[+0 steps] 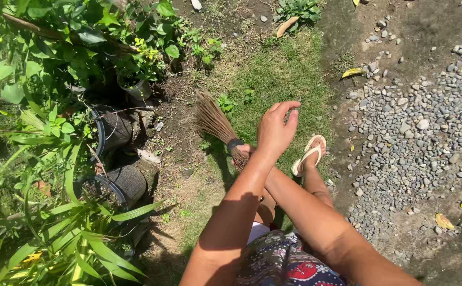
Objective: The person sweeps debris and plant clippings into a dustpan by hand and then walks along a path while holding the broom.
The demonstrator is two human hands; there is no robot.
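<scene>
Over grass, right hand grips one stick broom; left hand loosely open, empty; two dark pots.

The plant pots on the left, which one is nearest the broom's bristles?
The dark pot lying on its side, the middle of the three. The small grey upright pot sits farther up, and the other tipped pot lies lower, farther from the bristles.

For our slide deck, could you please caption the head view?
Right hand grips a stick broom over grass; left hand raised above it, beside gravel.
</scene>
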